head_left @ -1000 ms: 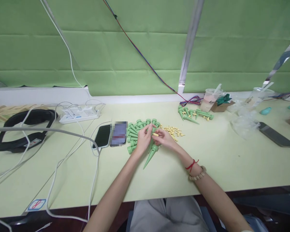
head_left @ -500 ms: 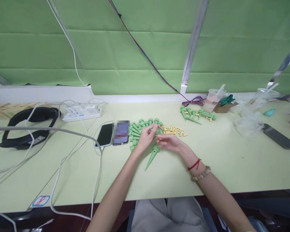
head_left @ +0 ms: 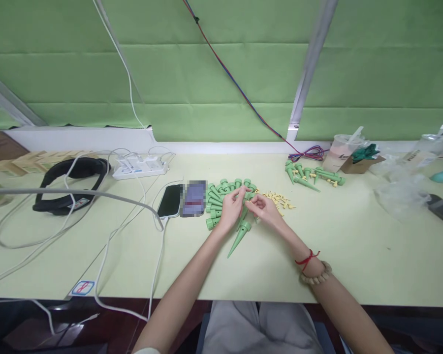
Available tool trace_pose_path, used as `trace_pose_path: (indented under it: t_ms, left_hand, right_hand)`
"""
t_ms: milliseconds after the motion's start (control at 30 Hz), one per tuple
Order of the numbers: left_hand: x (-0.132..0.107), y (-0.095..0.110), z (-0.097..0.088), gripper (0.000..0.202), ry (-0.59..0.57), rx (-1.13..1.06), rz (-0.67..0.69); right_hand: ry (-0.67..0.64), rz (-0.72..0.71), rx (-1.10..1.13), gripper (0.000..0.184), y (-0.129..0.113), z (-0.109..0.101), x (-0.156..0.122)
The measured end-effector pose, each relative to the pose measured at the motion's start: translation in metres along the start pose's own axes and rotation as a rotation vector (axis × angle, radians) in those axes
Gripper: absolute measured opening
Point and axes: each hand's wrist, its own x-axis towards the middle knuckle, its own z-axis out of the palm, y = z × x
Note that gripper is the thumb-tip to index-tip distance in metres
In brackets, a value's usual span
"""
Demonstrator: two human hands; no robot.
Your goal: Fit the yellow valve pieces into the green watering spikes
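Left hand (head_left: 232, 209) grips a green spike (head_left: 239, 237) by its head, tip pointing to 7 o'clock; right hand (head_left: 266, 210), close at 3 o'clock, pinches a yellow peg (head_left: 249, 202); seemingly the fitting step; next calls for lining peg up with head.

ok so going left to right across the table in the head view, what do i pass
black headband → white power strip → black phone → second phone → pile of green spikes → small yellow pegs → second cluster of green spikes → plastic drink cup → clear plastic bag
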Motion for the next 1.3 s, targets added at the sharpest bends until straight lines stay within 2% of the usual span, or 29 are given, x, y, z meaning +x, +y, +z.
trace_pose_path:
  t_ms: [100, 167, 233, 300, 400, 500, 700, 767, 833, 1000, 1100, 1200, 1300]
  left_hand:
    - [-0.002, 0.005, 0.000, 0.051, -0.006, -0.044, -0.017]
    - [-0.003, 0.007, -0.001, 0.050, -0.009, -0.045, -0.014]
    - [-0.004, 0.008, -0.001, 0.048, -0.014, -0.033, 0.018]
    - [-0.004, 0.007, -0.002, 0.045, -0.018, -0.021, 0.066]
    - [-0.003, 0.005, -0.002, 0.042, -0.022, 0.007, 0.095]
    - [-0.002, 0.000, 0.000, 0.041, -0.011, 0.043, 0.052]
    - [0.001, -0.007, 0.001, 0.047, 0.039, 0.075, 0.021]
    - [0.002, -0.006, 0.000, 0.048, 0.040, 0.044, 0.020]
    - [0.002, -0.004, 0.001, 0.049, 0.026, 0.009, 0.006]
    - [-0.001, 0.000, 0.004, 0.054, -0.070, -0.107, -0.087]
    - [-0.001, 0.002, 0.004, 0.053, -0.074, -0.129, -0.092]
    - [-0.001, 0.004, 0.002, 0.051, -0.060, -0.096, -0.031]
    - [-0.001, 0.005, -0.002, 0.049, -0.062, -0.018, 0.013]
  right_hand:
    - [-0.201, 0.247, 0.235, 0.036, -0.009, -0.006, 0.000]
    - [-0.315, 0.353, 0.358, 0.035, -0.012, -0.010, 0.000]
    - [-0.390, 0.392, 0.434, 0.031, -0.014, -0.014, 0.000]
    - [-0.399, 0.391, 0.443, 0.027, -0.012, -0.016, 0.001]
    - [-0.351, 0.321, 0.318, 0.022, -0.008, -0.016, 0.003]
    - [-0.266, 0.193, 0.129, 0.020, -0.003, -0.012, 0.004]
    - [-0.008, -0.191, -0.255, 0.017, 0.003, -0.001, 0.002]
    - [0.010, -0.200, -0.252, 0.014, 0.003, -0.001, 0.002]
    - [-0.057, -0.124, -0.157, 0.015, 0.002, -0.002, 0.003]
    - [-0.429, 0.127, 0.276, 0.038, -0.003, -0.007, 0.005]
    - [-0.509, 0.285, 0.468, 0.038, -0.008, -0.011, 0.005]
    - [-0.581, 0.389, 0.517, 0.032, -0.010, -0.016, 0.004]
    - [-0.579, 0.438, 0.534, 0.026, -0.010, -0.021, 0.004]
